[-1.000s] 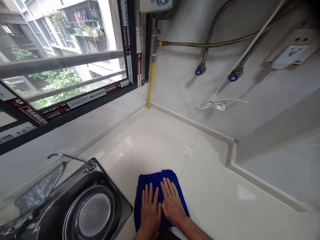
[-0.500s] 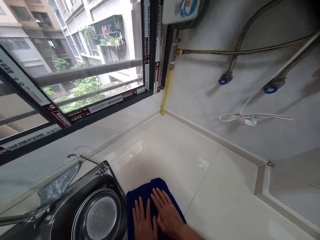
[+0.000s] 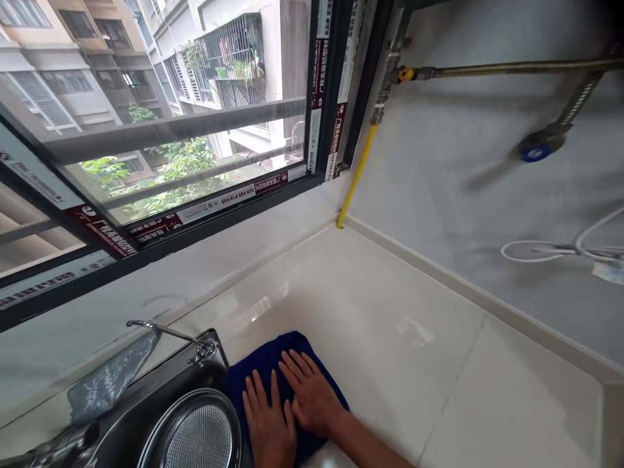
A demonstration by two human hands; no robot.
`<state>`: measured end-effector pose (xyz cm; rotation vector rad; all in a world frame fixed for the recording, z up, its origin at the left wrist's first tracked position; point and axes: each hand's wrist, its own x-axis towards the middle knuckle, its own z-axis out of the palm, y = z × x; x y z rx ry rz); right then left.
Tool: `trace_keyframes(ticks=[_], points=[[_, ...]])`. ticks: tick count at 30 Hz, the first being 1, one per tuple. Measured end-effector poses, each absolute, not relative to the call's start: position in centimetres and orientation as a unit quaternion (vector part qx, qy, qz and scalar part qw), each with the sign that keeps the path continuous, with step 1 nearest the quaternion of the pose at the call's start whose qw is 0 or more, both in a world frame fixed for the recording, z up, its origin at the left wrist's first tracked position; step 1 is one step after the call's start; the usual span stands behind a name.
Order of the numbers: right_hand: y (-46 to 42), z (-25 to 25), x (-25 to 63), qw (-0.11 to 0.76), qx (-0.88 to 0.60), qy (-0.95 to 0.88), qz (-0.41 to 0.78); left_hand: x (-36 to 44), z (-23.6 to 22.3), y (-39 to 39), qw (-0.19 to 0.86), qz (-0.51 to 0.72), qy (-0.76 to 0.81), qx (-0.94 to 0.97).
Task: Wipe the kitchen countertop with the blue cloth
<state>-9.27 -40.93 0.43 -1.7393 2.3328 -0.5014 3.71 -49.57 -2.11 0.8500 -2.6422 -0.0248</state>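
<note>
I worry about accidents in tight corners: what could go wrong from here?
Snagging: the blue cloth lies right by the edge of the sink, so its side might catch there. Knocking: the left hand is the one nearer the round pan and could bump it. Slipping: the right hand rests flat on the cloth, which might slide suddenly on the glossy counter.

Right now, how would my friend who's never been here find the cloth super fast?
Start at the big window, upper left; below it stretches a pale countertop, with a metal sink at the bottom left. Just right of the sink lies the cloth, under the left hand and right hand. It's soft-looking and deep blue, unlike the shiny sink and pale countertop.
</note>
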Motion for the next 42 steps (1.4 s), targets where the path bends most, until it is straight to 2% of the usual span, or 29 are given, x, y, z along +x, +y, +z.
trace_keyframes(ticks=[7, 22, 37, 42], points=[[-48.1, 2.1, -14.5, 0.115, -0.593, 0.763, -0.23, -1.5, -1.3, -56.1, 0.168, 0.012, -0.911, 0.377], [-57.9, 0.8, -26.8, 0.053, -0.534, 0.795, -0.282, -15.6, 0.6, -66.2, 0.107, 0.046, -0.921, 0.371], [-53.3, 0.6, -39.8, 0.01, -0.481, 0.836, -0.265, -29.9, 0.3, -62.5, 0.124, 0.02, -0.94, 0.317], [-50.4, 0.3, -45.2, -0.007, -0.441, 0.86, -0.256, -36.0, 0.8, -59.9, 0.092, 0.039, -0.955, 0.278]])
